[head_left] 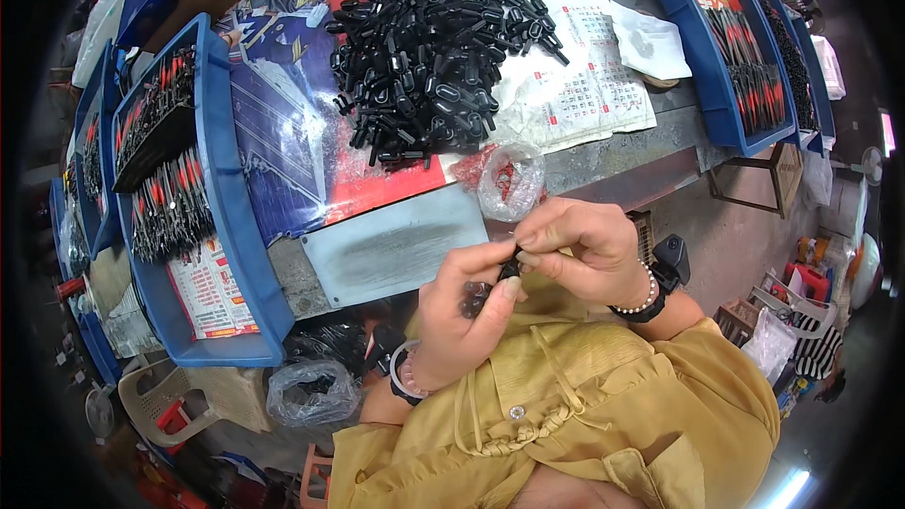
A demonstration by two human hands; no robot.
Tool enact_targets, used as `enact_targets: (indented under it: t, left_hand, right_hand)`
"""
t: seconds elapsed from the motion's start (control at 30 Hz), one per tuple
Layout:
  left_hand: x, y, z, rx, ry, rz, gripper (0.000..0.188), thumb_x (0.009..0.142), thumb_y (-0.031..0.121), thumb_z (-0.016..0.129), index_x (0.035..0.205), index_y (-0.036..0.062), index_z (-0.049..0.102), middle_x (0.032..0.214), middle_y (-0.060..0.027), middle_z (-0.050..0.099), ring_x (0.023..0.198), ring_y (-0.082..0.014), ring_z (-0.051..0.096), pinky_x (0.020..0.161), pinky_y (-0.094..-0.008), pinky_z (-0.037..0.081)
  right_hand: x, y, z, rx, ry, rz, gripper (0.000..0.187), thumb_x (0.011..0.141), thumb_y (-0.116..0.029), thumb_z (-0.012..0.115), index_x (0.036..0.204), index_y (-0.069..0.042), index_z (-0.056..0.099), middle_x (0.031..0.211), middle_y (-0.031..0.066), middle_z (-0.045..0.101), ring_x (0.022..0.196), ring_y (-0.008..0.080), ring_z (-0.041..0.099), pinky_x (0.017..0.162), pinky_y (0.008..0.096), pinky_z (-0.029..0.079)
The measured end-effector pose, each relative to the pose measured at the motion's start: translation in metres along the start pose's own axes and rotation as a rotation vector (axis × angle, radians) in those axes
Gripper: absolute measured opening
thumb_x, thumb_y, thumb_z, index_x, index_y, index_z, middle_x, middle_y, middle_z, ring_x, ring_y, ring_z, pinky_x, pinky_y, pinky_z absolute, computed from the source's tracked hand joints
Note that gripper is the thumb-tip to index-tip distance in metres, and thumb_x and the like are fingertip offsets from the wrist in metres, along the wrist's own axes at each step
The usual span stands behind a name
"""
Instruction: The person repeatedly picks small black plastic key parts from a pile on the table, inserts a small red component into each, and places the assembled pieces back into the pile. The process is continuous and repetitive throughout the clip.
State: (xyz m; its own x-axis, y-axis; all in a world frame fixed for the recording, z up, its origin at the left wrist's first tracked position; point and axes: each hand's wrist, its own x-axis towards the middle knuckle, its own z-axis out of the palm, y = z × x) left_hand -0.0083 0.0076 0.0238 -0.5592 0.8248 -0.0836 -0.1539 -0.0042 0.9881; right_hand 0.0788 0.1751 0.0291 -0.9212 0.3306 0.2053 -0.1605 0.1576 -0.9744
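Note:
Above my lap, my left hand (462, 306) is closed round small black plastic parts (510, 270), one upright between thumb and forefinger and others lower in the palm. My right hand (586, 247) meets it from the right, thumb and forefinger pinched together at the top end of that upright part. What those right fingertips hold is too small to make out. Just beyond the hands sits a clear plastic bag (512, 181) with small red pieces inside. A large heap of similar black parts (424, 71) lies farther back on the bench.
A worn pale board (396, 247) lies at the bench's front edge. Blue trays (247, 217) with rows of black-and-red pieces flank the left; another blue tray (686, 57) stands right. A white cloth or paper (650, 41) lies near it. A plastic bag (313, 394) hangs below left.

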Motion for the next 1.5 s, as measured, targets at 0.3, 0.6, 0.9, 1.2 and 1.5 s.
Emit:
enact_targets:
  t: [0.3,0.6,0.9,1.2,1.5]
  left_hand:
    - [-0.006,-0.001,0.014,-0.213,0.134,-0.083,0.027,0.09,0.001,0.057,0.114,-0.0017,0.047,0.074,-0.0045,0.062,0.066,-0.005,0.056,0.061,-0.0195,0.045]
    - [-0.01,0.001,0.01,-0.166,0.106,-0.06,0.034,0.091,0.002,0.055,0.122,-0.0022,0.041,0.077,-0.0057,0.063,0.068,-0.0058,0.057,0.063,-0.0197,0.045]
    - [-0.005,-0.002,0.011,-0.205,0.113,-0.037,0.031,0.092,0.005,0.053,0.12,-0.0008,0.04,0.077,-0.0095,0.061,0.051,-0.0046,0.047,0.048,-0.0173,0.038]
    - [0.0,-0.004,0.015,-0.275,0.115,-0.003,0.037,0.092,0.004,0.053,0.123,-0.0003,0.034,0.079,-0.0119,0.062,0.054,-0.0062,0.05,0.048,-0.0181,0.04]
    - [-0.001,-0.008,0.01,-0.376,0.084,0.049,0.036,0.091,-0.001,0.054,0.122,-0.0026,0.036,0.092,-0.0103,0.061,0.078,-0.0098,0.058,0.071,-0.0229,0.047]
  right_hand:
    - [-0.004,0.004,0.013,-0.238,0.04,-0.172,0.016,0.074,0.005,0.068,0.087,0.001,0.061,0.083,0.0137,0.064,0.068,0.027,0.065,0.056,0.0296,0.051]
    - [-0.013,0.004,0.023,0.105,0.2,0.015,0.015,0.079,0.004,0.068,0.092,0.001,0.063,0.092,0.0108,0.067,0.077,0.0161,0.067,0.068,0.0274,0.055]
    - [-0.015,0.01,0.025,0.032,0.212,-0.074,0.023,0.078,0.008,0.068,0.099,0.003,0.061,0.099,0.0162,0.066,0.084,0.0186,0.067,0.069,0.0268,0.055]
    - [-0.015,0.007,0.024,0.061,0.196,0.002,0.026,0.078,0.009,0.068,0.102,0.002,0.062,0.101,0.0174,0.067,0.087,0.0207,0.068,0.072,0.0282,0.056]
    - [-0.009,0.012,0.019,-0.102,0.147,-0.147,0.027,0.077,0.009,0.069,0.102,0.001,0.064,0.099,0.0172,0.068,0.084,0.0247,0.069,0.071,0.0293,0.055]
